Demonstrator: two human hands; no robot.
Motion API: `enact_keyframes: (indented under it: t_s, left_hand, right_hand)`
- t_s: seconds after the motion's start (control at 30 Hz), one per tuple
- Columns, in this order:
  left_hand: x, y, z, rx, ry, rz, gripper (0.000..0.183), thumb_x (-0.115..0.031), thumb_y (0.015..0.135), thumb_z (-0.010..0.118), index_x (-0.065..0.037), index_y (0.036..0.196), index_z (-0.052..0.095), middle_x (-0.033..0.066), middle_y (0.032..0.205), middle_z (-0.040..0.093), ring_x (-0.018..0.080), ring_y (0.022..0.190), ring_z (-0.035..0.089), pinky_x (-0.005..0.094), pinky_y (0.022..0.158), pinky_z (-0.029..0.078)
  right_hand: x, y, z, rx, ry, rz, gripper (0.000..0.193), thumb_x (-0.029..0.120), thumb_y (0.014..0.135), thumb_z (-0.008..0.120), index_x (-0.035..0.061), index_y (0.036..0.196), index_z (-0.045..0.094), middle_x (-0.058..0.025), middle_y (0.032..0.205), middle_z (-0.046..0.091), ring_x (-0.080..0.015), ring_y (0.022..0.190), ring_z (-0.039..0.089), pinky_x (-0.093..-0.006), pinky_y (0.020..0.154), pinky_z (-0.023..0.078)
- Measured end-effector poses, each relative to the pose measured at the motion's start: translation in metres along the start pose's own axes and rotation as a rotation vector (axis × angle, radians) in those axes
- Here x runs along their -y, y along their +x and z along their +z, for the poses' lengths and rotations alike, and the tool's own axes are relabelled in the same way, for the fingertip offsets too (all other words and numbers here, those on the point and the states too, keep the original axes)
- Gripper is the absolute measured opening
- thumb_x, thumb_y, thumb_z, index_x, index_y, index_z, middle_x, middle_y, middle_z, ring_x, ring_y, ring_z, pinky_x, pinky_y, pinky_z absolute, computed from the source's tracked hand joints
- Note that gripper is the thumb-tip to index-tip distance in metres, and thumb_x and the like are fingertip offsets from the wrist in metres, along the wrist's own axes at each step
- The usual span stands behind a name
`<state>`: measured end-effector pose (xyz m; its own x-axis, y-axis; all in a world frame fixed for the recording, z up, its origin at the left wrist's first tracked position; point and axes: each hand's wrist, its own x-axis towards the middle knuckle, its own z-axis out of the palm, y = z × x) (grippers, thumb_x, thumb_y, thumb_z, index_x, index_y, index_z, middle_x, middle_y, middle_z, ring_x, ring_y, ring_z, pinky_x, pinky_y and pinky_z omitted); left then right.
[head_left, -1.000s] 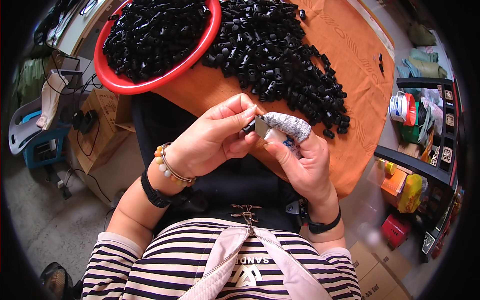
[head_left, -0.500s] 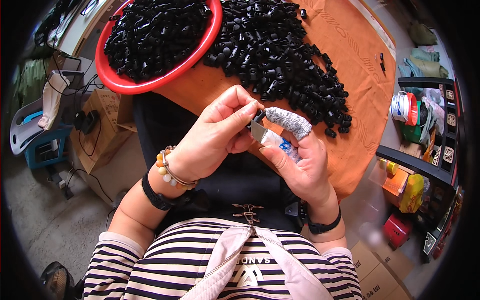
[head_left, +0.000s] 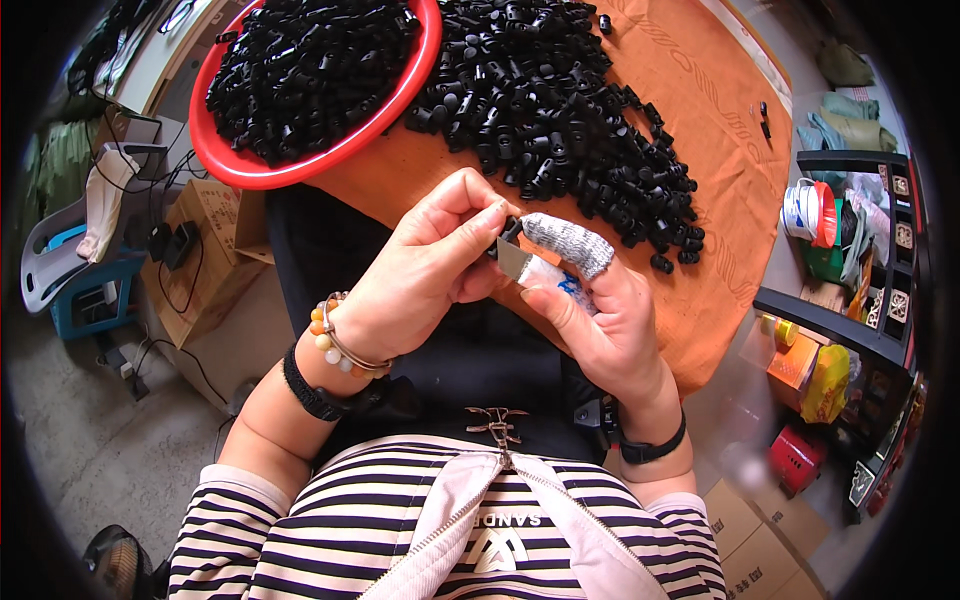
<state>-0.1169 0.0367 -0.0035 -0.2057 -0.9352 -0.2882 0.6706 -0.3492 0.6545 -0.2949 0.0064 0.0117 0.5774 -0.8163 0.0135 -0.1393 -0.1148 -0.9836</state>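
Note:
My left hand (head_left: 425, 250) pinches a small black plastic piece (head_left: 511, 229), apparently a cord lock, between thumb and fingers; the fingers partly cover it. In my right hand (head_left: 620, 325) is a flat metal blade (head_left: 513, 260) whose grip (head_left: 548, 277) is wrapped in white and blue. The blade's end lies against or very close to the black piece; I cannot tell which. A grey knitted sleeve (head_left: 568, 238) covers my right index finger, which curls over toward the piece. Beyond my hands spreads a heap of similar black pieces (head_left: 550, 130).
A red basin (head_left: 300, 172) full of black pieces stands at the far left of the orange-covered table (head_left: 700, 300). Dark shelves (head_left: 835, 325) with assorted goods line the right side. To the left are a cardboard box (head_left: 205, 265) and a blue stool (head_left: 95, 285).
My right hand and the blade have shifted slightly to the left, and the sleeved finger has come a little closer to the left fingertips. Both grips are the same.

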Motion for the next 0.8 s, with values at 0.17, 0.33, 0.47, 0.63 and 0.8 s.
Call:
enact_keyframes:
  t_s: [0.17,0.33,0.47,0.63,0.8]
  left_hand:
    - [-0.0002,-0.0001,-0.0010,0.004,-0.002,-0.007,0.006,-0.018,0.094,0.045,-0.012,0.094,0.046,-0.0047,0.075,0.048,0.0006,0.056,0.032,0.0171,0.047,0.023]
    - [0.0002,0.0003,-0.0001,-0.042,-0.012,-0.024,0.010,-0.017,0.095,0.045,-0.010,0.089,0.045,-0.0039,0.076,0.048,0.0000,0.054,0.036,0.0146,0.047,0.027]
    - [-0.0023,0.0000,-0.0006,0.015,-0.008,-0.062,0.010,-0.018,0.095,0.044,-0.010,0.090,0.046,-0.0027,0.078,0.050,0.0002,0.058,0.041,0.0143,0.048,0.029]
    - [-0.0042,0.0002,0.0032,0.018,-0.088,-0.085,0.011,-0.020,0.095,0.045,-0.010,0.092,0.047,-0.0027,0.078,0.052,0.0014,0.064,0.046,0.0145,0.051,0.034]
    - [0.0011,0.0024,0.0021,-0.009,-0.116,-0.079,0.007,-0.016,0.095,0.042,-0.012,0.096,0.048,-0.0018,0.072,0.048,0.0023,0.052,0.029,0.0173,0.045,0.022]
  right_hand:
    - [0.0028,0.0017,-0.0023,0.024,-0.034,0.000,0.035,0.006,0.083,0.061,-0.0027,0.116,0.052,-0.0111,0.087,0.064,-0.0130,0.077,0.063,-0.0245,0.067,0.049]
    - [0.0039,0.0032,-0.0047,0.051,-0.067,-0.010,0.034,0.006,0.083,0.061,-0.0026,0.115,0.053,-0.0116,0.087,0.064,-0.0139,0.076,0.063,-0.0253,0.066,0.050]
    - [0.0017,0.0038,-0.0067,0.034,-0.081,-0.024,0.032,0.006,0.083,0.061,-0.0023,0.114,0.054,-0.0104,0.085,0.065,-0.0118,0.074,0.062,-0.0242,0.064,0.049]
    - [-0.0006,0.0016,-0.0051,0.001,-0.050,-0.018,0.033,0.008,0.084,0.061,-0.0016,0.115,0.054,-0.0093,0.083,0.065,-0.0100,0.071,0.060,-0.0226,0.062,0.048]
    - [-0.0054,-0.0019,0.0017,-0.035,0.073,-0.024,0.042,0.010,0.082,0.063,-0.0014,0.120,0.049,-0.0117,0.087,0.065,-0.0128,0.076,0.063,-0.0239,0.064,0.048]
